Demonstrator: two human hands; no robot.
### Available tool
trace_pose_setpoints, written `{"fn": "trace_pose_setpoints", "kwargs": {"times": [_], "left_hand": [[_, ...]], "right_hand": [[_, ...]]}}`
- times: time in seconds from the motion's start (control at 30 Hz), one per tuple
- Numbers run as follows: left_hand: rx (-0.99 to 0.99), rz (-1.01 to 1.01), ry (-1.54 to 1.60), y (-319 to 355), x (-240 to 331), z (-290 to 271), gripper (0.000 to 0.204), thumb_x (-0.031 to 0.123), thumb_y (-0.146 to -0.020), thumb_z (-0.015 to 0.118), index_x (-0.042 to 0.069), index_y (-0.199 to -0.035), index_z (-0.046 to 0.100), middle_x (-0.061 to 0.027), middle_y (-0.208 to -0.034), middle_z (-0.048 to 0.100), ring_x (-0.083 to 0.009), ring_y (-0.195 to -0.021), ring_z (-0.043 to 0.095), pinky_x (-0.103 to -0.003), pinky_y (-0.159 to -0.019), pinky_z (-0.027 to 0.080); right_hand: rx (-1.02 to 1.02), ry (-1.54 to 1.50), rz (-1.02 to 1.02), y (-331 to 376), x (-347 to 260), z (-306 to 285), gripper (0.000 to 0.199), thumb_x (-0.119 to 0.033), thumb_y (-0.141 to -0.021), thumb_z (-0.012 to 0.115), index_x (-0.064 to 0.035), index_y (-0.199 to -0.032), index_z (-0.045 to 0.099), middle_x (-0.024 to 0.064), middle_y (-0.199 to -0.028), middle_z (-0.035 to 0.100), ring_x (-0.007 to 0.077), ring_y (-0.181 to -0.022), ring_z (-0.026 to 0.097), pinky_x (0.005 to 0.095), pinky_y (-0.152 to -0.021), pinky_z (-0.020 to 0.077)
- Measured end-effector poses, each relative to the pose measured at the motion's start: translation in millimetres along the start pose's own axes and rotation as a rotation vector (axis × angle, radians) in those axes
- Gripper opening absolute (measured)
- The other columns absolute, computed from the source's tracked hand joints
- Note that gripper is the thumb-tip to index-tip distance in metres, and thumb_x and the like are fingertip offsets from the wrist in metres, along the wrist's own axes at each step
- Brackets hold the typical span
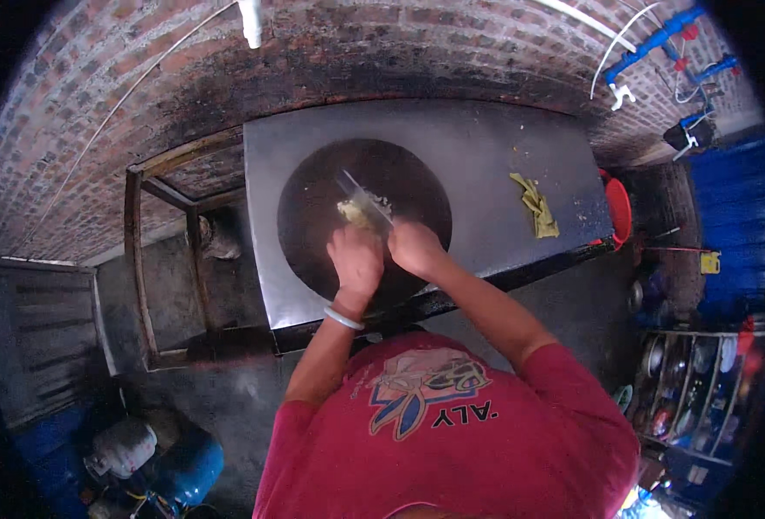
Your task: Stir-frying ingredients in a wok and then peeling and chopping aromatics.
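A round dark chopping board lies on the metal-topped table. My right hand is closed round the handle of a kitchen knife, whose blade points away to the far left over the board. My left hand, a pale bangle on its wrist, has its fingers bent against a pale yellow piece of food just left of the blade. Small pale chopped bits lie to the right of the blade. The knife is slightly smeared by motion, and the food's exact kind is unclear.
Folded yellow-green leaves lie on the right of the metal table. A red tub stands past its right end. On the left is a wooden frame; gas cylinders stand lower left, a dish rack lower right.
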State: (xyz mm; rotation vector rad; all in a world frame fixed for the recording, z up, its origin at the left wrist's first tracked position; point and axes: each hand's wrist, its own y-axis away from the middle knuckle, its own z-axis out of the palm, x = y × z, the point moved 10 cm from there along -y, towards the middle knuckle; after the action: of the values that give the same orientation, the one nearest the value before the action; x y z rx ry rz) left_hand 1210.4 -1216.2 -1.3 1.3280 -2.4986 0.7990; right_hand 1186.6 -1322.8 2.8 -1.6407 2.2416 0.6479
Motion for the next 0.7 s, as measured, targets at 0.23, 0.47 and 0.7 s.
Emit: {"fn": "trace_pose_setpoints", "kwargs": {"times": [0.23, 0.47, 0.7], "left_hand": [[-0.033, -0.052, -0.026, -11, -17, 9, 0.008, 0.018, -0.074, 0.062, 0.01, -0.077, 0.062, -0.0075, -0.089, 0.052, -0.03, -0.089, 0.049, -0.044, -0.071, 0.04], [-0.028, -0.07, -0.046, -13, -17, 6, 0.007, 0.017, -0.074, 0.062, 0.01, -0.075, 0.063, -0.0079, -0.086, 0.053, -0.03, -0.088, 0.05, -0.044, -0.07, 0.04], [0.054, -0.088, -0.009, -8, -21, 3, 0.005, 0.015, -0.072, 0.063, 0.01, -0.073, 0.062, -0.0077, -0.084, 0.054, -0.0299, -0.086, 0.051, -0.043, -0.069, 0.04]], "right_hand": [[0.021, 0.018, 0.017, -3, 0, -1, 0.019, -0.015, -0.083, 0.05, 0.0031, -0.086, 0.056, 0.0251, -0.079, 0.062, 0.0418, -0.077, 0.062, 0.0513, -0.07, 0.0487], [-0.036, 0.007, -0.004, -7, -7, 12, 0.017, -0.012, -0.081, 0.051, 0.0025, -0.086, 0.056, 0.0242, -0.08, 0.063, 0.0424, -0.077, 0.062, 0.0518, -0.071, 0.0487], [-0.081, 0.009, 0.015, -9, -5, 20, 0.017, -0.013, -0.081, 0.051, 0.0022, -0.086, 0.057, 0.0238, -0.08, 0.063, 0.0419, -0.076, 0.062, 0.0518, -0.07, 0.0485]]}}
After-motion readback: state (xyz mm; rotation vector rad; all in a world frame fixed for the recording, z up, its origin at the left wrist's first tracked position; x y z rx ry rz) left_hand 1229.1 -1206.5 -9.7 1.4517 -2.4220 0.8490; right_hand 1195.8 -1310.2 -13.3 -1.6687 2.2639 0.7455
